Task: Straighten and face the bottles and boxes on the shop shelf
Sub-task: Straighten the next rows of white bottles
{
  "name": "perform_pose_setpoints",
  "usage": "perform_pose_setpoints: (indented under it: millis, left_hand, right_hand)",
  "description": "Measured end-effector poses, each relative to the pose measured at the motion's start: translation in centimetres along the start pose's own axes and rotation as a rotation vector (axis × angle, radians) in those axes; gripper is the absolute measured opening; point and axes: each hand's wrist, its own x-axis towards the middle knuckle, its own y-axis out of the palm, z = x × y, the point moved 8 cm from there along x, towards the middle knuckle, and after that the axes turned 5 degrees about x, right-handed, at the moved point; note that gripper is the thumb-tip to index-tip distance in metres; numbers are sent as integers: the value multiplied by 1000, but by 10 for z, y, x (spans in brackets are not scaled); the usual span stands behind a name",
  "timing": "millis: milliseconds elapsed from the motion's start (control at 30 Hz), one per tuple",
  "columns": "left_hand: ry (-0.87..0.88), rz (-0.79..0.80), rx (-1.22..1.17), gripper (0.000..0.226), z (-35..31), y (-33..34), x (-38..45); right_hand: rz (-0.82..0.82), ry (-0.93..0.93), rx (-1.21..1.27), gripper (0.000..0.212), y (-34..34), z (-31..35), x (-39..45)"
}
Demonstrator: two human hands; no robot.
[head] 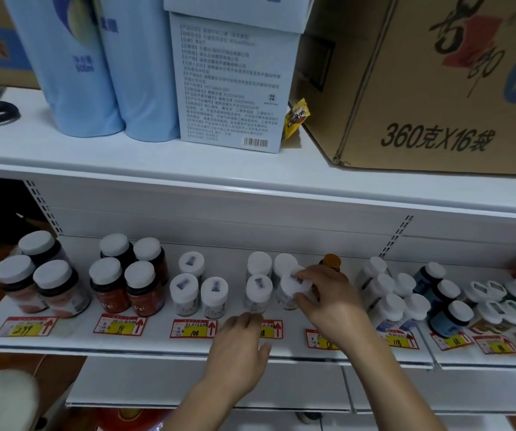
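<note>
Left hand [240, 346] flat and empty on shelf [144, 343] lip just below front bottle [258, 293]; right hand [325, 298], nearer, curled around neighbouring upright white-capped bottle [292, 290], ready for turning label forward.

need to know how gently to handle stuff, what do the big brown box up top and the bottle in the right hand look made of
Brown box: corrugated cardboard by its matte tan faces and creased corner.
Bottle gripped by the right hand: probably plastic, with a smooth matte white cap; its body is mostly hidden.
</note>
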Motion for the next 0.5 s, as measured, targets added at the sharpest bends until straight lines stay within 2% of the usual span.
perform_pose_setpoints:
  millis: [233,500]
  left_hand:
    - [25,141,290,56,14,46,4]
    - [36,132,353,46,16,50,9]
  right_hand:
    - [161,67,-57,40,49,-27,12]
    - [193,81,-101,41,66,-37,17]
